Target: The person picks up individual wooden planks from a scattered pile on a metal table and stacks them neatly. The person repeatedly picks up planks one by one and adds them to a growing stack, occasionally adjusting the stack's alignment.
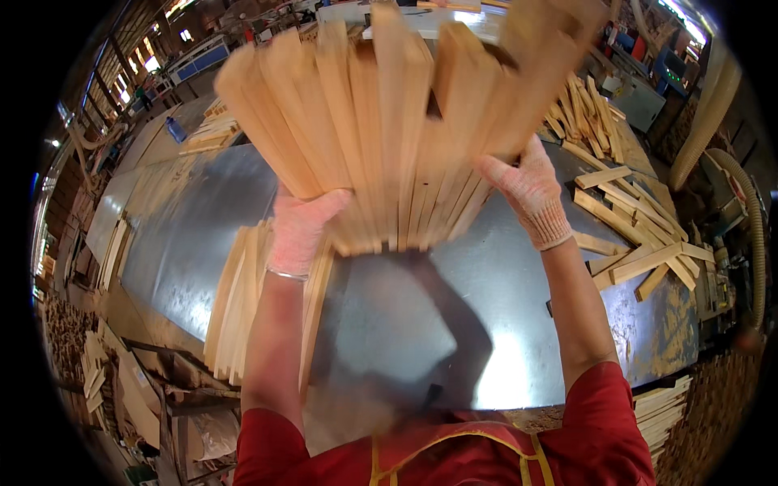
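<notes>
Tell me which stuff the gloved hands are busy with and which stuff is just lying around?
Busy with:
- fanned bundle of pale wooden slats, gripped from both sides
- left hand in a knitted glove
- right hand in a knitted glove

Just lying around:
- neat stack of long wooden slats on the grey metal table
- jumbled heap of short wooden offcuts
- blue plastic bottle
- ribbed grey hose

Big workshop, bright windows [152, 61] far left. Shiny metal worktop [502, 324] reflects overhead light. Loose wood offcuts [640, 235] heaped at right, stacked slats [235, 308] at left. Ribbed dust hose [750, 219] at right edge. Blue machine [198, 58] behind. Sawdust floor [713, 413].
</notes>
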A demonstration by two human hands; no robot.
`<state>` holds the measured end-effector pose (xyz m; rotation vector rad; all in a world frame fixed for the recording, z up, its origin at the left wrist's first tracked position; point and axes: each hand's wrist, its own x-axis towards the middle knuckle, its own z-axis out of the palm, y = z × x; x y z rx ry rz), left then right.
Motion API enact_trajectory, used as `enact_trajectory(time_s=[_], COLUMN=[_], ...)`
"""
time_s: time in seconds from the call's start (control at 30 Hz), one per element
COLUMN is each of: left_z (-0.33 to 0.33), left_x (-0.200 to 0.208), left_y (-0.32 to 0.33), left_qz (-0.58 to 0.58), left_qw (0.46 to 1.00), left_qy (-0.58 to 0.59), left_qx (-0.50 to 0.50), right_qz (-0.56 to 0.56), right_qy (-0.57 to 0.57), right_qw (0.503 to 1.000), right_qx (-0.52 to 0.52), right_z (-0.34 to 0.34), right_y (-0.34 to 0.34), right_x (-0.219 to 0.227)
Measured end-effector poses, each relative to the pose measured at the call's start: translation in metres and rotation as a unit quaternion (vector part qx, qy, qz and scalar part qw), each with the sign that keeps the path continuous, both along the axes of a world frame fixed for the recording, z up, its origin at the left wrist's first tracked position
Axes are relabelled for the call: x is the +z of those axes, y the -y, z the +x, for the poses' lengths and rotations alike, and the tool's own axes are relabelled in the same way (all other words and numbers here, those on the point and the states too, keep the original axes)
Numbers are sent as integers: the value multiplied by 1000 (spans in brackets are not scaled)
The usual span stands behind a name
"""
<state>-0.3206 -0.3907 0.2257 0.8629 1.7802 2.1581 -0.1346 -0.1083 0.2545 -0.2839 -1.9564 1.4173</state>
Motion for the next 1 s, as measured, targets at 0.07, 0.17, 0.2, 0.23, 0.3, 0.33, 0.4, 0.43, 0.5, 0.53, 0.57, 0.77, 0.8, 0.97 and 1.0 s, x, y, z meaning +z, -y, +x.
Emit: enact_trajectory(time_s=[0.07, 0.17, 0.2, 0.23, 0.3, 0.33, 0.4, 0.43, 0.5, 0.53, 0.57, 0.77, 0.8, 0.97, 1.0], left_z=[-15, 30, 43, 54, 68, 74, 76, 80, 82, 80, 86, 154, 169, 238, 242], left_x=[-55, -97, -127, -158, -221, -253, -288, -296, -280, -266, -257, -231, -227, -205, -205], left_y=[42, 74, 97, 125, 171, 200, 241, 246, 263, 262, 264, 296, 292, 235, 227], left_qz=[-55, -255, -295, -335, -410, -452, -540, -608, -645, -657, -659, -430, -456, -457, -472], left_qw=[998, 958, 944, 928, 896, 876, 782, 609, 567, 545, 576, 794, 803, 852, 851], left_qy=[4, -135, -150, -162, -173, -171, -313, -510, -508, -512, -478, -427, -381, -254, -231], left_qx=[-18, -1, 0, 8, 11, 13, -2, 11, -63, -92, -75, 50, 46, 1, -11], right_qz=[-148, 252, 172, 171, 194, 174, 197, 232, 274, 285, 295, -223, -108, -180, -164], right_qy=[-25, 19, 92, 170, 332, 395, 433, 419, 426, 442, 457, 359, 425, 362, 394], right_qw=[984, 966, 979, 970, 923, 902, 878, 876, 859, 846, 833, 904, 898, 914, 903], right_qx=[100, -46, -57, -43, -17, 23, 62, 56, 76, 87, 102, 61, 39, -32, -52], right_z=[10, 66, 85, 98, 131, 141, 155, 164, 179, 174, 169, 129, 120, 121, 116], right_y=[17, 51, 86, 109, 148, 181, 217, 219, 231, 227, 224, 231, 245, 259, 252], right_x=[-34, -150, -174, -202, -256, -243, -248, -285, -323, -326, -328, -289, -267, -290, -302])
